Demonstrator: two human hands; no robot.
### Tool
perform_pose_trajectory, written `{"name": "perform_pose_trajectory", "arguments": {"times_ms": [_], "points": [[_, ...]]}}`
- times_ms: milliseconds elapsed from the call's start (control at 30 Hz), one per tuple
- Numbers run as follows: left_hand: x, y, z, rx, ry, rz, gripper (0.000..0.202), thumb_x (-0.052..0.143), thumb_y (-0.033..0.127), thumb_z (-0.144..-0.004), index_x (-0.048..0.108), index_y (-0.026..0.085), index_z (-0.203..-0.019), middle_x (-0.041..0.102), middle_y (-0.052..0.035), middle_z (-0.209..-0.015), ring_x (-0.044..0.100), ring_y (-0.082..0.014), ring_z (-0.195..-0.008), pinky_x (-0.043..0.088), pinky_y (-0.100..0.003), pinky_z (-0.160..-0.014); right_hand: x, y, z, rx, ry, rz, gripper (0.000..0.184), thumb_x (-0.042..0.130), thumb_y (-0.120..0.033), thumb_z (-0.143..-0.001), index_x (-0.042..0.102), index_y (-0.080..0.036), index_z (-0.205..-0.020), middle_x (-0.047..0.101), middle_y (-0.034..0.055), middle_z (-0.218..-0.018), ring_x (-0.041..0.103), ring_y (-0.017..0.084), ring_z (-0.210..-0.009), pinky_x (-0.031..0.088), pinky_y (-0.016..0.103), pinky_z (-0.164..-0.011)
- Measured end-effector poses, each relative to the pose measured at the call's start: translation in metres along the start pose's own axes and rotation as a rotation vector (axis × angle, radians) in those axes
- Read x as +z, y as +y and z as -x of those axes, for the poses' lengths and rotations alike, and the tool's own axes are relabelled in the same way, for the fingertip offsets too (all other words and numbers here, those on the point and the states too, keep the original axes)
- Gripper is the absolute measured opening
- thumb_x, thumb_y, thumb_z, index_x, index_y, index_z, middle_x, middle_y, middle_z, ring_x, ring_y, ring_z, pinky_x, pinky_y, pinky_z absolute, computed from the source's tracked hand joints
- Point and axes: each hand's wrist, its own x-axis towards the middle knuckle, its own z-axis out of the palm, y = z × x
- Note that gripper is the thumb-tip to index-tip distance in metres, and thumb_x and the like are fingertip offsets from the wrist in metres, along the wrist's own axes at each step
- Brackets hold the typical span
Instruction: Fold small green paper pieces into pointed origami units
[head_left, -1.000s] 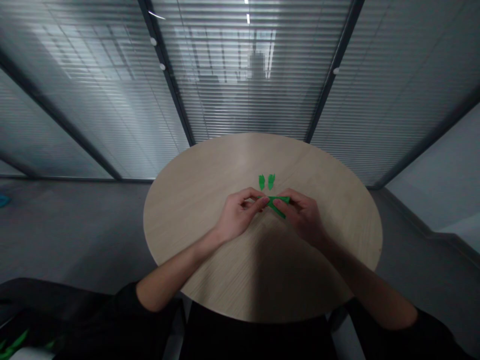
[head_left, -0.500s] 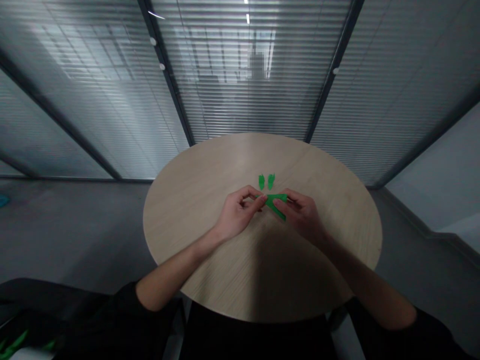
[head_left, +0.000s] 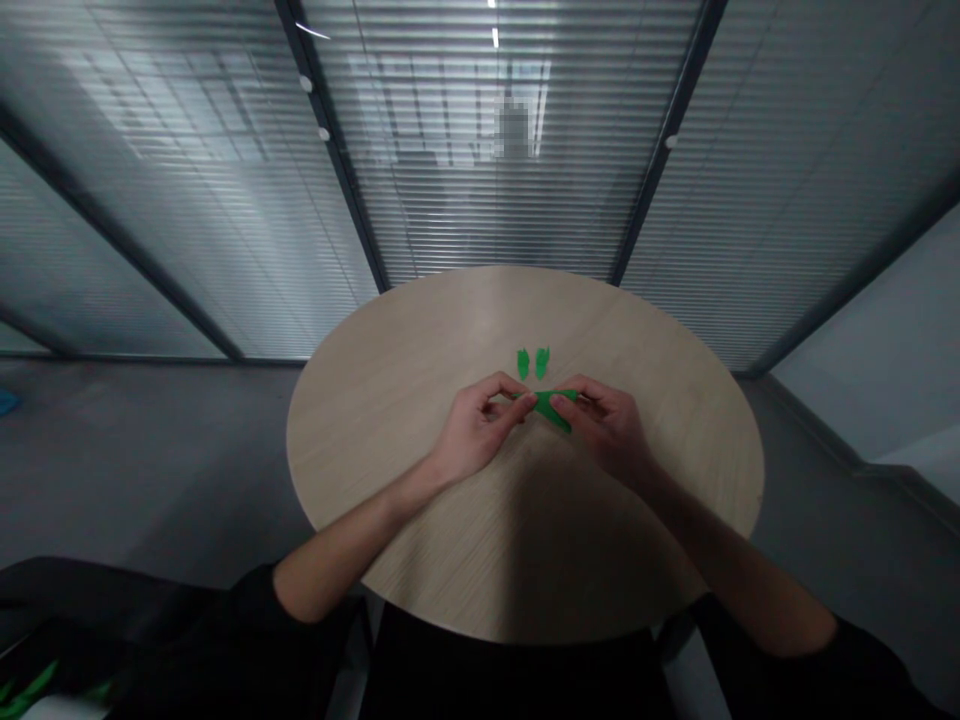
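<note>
Both the left hand [head_left: 474,430] and the right hand [head_left: 611,425], nearly closed, pinch a flat, bright-green, papery-looking piece [head_left: 553,410] between the near and far edges of the round, pale-wood tabletop [head_left: 390,380], where uneven pulling could tear it.

Round table [head_left: 405,350] before slatted blinds [head_left: 480,225], grey floor [head_left: 150,430]

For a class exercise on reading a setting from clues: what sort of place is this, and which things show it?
Probably an office or meeting room, though that is a guess: a pale, rounded, wood-look table, horizontal blinds between dark frames, and a plain grey floor.
</note>
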Motion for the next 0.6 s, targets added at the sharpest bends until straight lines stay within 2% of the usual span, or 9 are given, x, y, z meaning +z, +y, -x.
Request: {"name": "perform_pose_trajectory", "arguments": {"times_ms": [200,367,600], "points": [[0.0004,-0.0018,0.0001,0.077,0.014,-0.04,0.02,0.069,0.036,-0.092,0.069,0.016,-0.087,0.069,-0.0046,-0.085,0.066,-0.0123,-0.071,0.057,-0.022,-0.064,0.0001,-0.0047,-0.0016,-0.073,-0.004,0.054,0.014,0.069,-0.031,-0.089,0.07,-0.021,-0.078,0.069,-0.0001,-0.073,0.061,0.014,-0.065,0.049,0.027,-0.061],[-0.0001,-0.0042,-0.0007,0.078,0.045,-0.002,0.021,0.07,0.037,-0.092,0.07,0.017,-0.088,0.07,-0.0038,-0.085,0.066,-0.0121,-0.071,0.057,-0.022,-0.063,0.0017,-0.0027,-0.0013,-0.081,-0.004,0.054,0.012,0.07,-0.032,-0.088,0.071,-0.021,-0.081,0.07,0.0004,-0.077,0.064,0.015,-0.071,0.051,0.028,-0.065],[-0.0014,-0.0026,-0.0004,0.034,0.012,0.011,0.023,0.065,0.037,-0.096,0.073,0.017,-0.089,0.074,-0.0045,-0.083,0.068,-0.0125,-0.069,0.057,-0.022,-0.063,0.0015,-0.0036,-0.0005,0.022,0.02,-0.032,0.017,0.072,-0.034,-0.086,0.07,-0.02,-0.076,0.065,-0.0016,-0.067,0.056,0.013,-0.058,0.043,0.026,-0.054]]}}
